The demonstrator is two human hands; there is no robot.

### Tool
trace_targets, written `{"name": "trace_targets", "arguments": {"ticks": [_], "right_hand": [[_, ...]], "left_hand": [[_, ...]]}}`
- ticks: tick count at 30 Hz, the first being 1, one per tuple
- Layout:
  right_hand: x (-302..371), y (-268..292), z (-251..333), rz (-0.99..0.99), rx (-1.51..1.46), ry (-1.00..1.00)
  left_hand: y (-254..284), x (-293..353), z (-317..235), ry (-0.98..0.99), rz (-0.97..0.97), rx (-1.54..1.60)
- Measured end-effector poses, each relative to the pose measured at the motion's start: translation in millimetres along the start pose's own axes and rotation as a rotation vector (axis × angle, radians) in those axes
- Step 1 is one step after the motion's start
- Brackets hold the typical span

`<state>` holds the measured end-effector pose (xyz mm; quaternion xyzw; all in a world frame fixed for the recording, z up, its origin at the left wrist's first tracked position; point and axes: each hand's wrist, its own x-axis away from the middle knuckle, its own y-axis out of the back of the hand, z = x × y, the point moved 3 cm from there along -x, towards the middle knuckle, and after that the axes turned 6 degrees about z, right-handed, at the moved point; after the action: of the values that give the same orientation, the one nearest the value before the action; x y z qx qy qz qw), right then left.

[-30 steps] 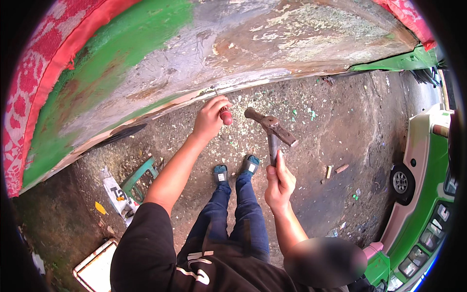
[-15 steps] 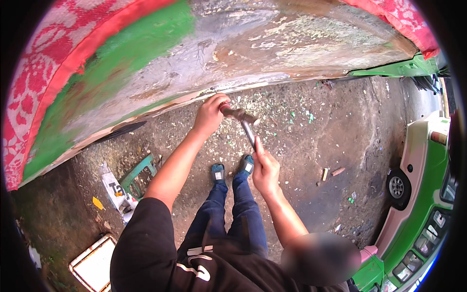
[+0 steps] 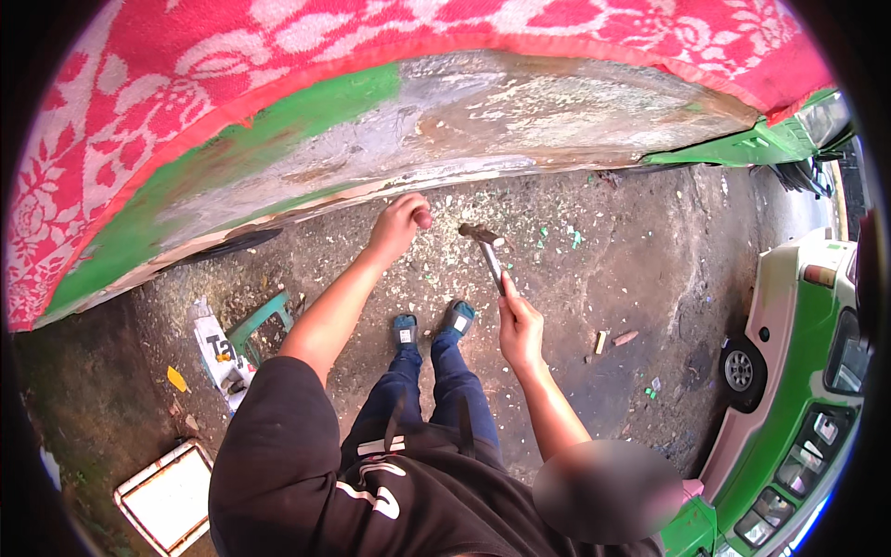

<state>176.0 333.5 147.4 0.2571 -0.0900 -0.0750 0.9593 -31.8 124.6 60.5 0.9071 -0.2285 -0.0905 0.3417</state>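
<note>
My right hand [image 3: 522,330] is wrapped round the metal shaft of a hammer [image 3: 488,249], its head raised to the upper left. Closed round a tool with a reddish-brown handle [image 3: 423,218], my left hand [image 3: 397,230] is at the lower edge of a vehicle body panel [image 3: 334,153]. Only the rounded end of that handle sticks out of the fist; the working end is hidden. A gap separates the hammer head from the handle. Patches of green paint, grey and bare brown show on the panel.
A red and white flowered cloth [image 3: 306,37] drapes over the panel. Pale chips litter the ground [image 3: 594,269]. A green plastic piece [image 3: 262,321] and a white bag [image 3: 215,348] lie at left, near a white framed board [image 3: 167,497]. A green and white vehicle [image 3: 775,371] stands at right.
The hammer head has moved away from the handle end in my left hand, opening a gap. The view has shifted, so more of the cloth shows. My left hand stays by the panel edge.
</note>
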Motion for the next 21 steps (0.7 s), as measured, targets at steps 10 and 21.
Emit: {"name": "trace_targets", "arguments": {"ticks": [10, 21], "right_hand": [[15, 53, 15, -0.007, -0.055, -0.221], [31, 59, 25, -0.025, -0.16, -0.347]], "left_hand": [[15, 63, -40, 0.045, 0.074, 0.109], [41, 114, -41, 0.074, -0.133, 0.298]]}}
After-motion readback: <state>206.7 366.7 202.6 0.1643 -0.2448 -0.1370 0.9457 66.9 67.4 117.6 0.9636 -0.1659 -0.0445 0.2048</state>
